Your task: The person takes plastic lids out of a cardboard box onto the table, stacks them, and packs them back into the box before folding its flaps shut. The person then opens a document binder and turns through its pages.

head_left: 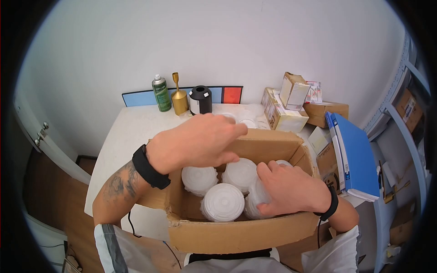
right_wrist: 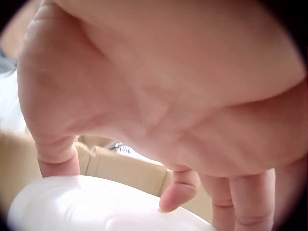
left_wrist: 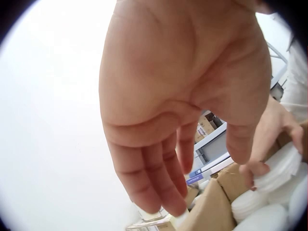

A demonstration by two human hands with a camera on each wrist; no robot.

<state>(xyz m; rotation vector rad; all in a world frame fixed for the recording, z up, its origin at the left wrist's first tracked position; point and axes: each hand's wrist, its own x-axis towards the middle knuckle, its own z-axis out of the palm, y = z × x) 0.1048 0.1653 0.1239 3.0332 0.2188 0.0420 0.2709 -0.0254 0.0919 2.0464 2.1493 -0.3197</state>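
Tight lidded tubs (head_left: 223, 201) between box walls (head_left: 236, 234)

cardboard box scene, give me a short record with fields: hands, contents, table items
box: open cardboard box on a white table
contents: stacks of white lidded containers, packed close
left hand: left hand hovers over the box, fingers relaxed, holding nothing
right hand: right hand inside the box, fingers curled over a container stack
table items: green spray can, brass bell, black canister, small cartons
beside the box: blue binder
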